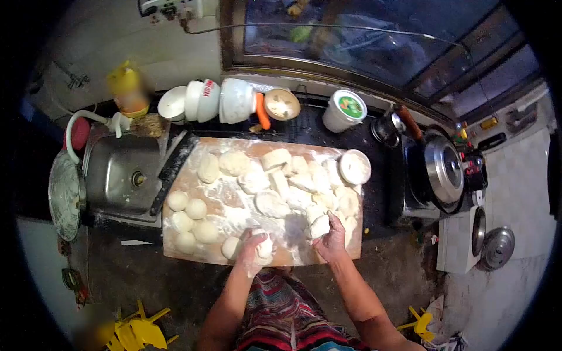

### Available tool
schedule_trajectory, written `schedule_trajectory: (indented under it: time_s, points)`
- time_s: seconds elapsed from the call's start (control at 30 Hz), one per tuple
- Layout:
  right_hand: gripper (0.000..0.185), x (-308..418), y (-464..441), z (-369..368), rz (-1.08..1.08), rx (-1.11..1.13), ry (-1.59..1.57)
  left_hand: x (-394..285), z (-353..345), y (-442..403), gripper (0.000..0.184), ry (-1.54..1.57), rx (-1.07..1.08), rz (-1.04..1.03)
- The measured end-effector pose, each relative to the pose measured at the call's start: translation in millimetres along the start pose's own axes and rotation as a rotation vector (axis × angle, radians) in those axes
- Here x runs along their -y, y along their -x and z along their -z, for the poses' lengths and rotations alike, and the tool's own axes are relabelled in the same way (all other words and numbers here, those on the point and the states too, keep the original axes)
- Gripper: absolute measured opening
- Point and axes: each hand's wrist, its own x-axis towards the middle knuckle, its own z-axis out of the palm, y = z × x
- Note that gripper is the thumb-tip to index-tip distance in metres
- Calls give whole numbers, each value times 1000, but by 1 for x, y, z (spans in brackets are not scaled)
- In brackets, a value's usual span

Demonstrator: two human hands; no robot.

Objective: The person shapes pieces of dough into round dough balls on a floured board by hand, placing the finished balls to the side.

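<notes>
One wooden board [287, 234], floured; my right hand [332, 241] and my left hand [252, 250], both over its near part — the right gripping one dough lump [319, 227], the left curled round one dough piece [265, 247] — and several round dough balls [205, 231] toward its left side.

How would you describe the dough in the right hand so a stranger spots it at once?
Start at the floured wooden board, right of the sink. Toward its near edge, right of centre, the right hand holds the dough lump. Unlike the lumps lying beyond it, this one is gripped; unlike the piece in the left hand, it's well away from the round balls.
</notes>
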Motion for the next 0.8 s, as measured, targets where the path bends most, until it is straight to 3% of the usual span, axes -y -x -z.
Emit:
schedule_trajectory:
  time_s: [0.03, 0.07, 0.1, 0.13, 0.2, 0.23, 0.27, 0.33, 0.37, 0.43, 0.5, 0.53, 0.6, 0.63, 0.67, 0.77, 0.8]
  points:
    - [35, 7, 8, 0, 47, -78, 43, 5, 2, 2, 45, -102, -166, 4]
    - [34, 9, 8, 12, 166, -115, 41, 5, 4, 2, 60, -253, -171, 22]
    - [37, 6, -14, 60, 332, -120, 173, 7, -4, 0, 54, -352, -274, -33]
    - [38, 20, -13, 73, 662, -141, 658, 7, -17, -1, 47, -449, -386, -96]
    - [42, 35, -14, 82, 842, -157, 1016, 5, -54, 14, 45, -653, -587, -266]
    - [46, 43, -17, 79, 712, -176, 886, 15, -37, 7, 51, -852, -560, -319]
    - [47, 45, -30, 90, 799, -93, 991, 32, -9, -12, 57, -1049, -522, -370]
    - [47, 62, -27, 65, 624, -63, 1427, 43, -12, -18, 55, -1399, -427, -733]
    - [47, 65, -24, 57, 527, -48, 1643, 47, -14, -16, 51, -1620, -427, -760]
    - [39, 62, -19, 52, 767, -57, 1636, 52, -21, -13, 44, -2061, -423, -793]
    - [35, 58, 0, 36, 958, -50, 1602, 60, -24, -17, 34, -1926, -538, -918]
    - [31, 43, 1, 41, 870, -30, 1516, 59, -28, -17, 31, -1876, -542, -975]
    - [30, -3, -17, 66, 653, 247, 1306, 61, -29, -26, 24, -1844, -549, -1059]
    - [30, 1, 8, 36, 385, 305, 1471, 62, -25, -41, 21, -1862, -554, -1092]
    - [34, -23, -6, 53, 494, 451, 1483, 62, -20, -55, 19, -1880, -554, -1125]
    - [40, -68, -27, 70, 516, 397, 1334, 41, -32, -75, 14, -1846, -667, -1110]
    - [44, -62, -22, 55, 97, 357, 1060, 37, -30, -82, 15, -1801, -674, -1108]
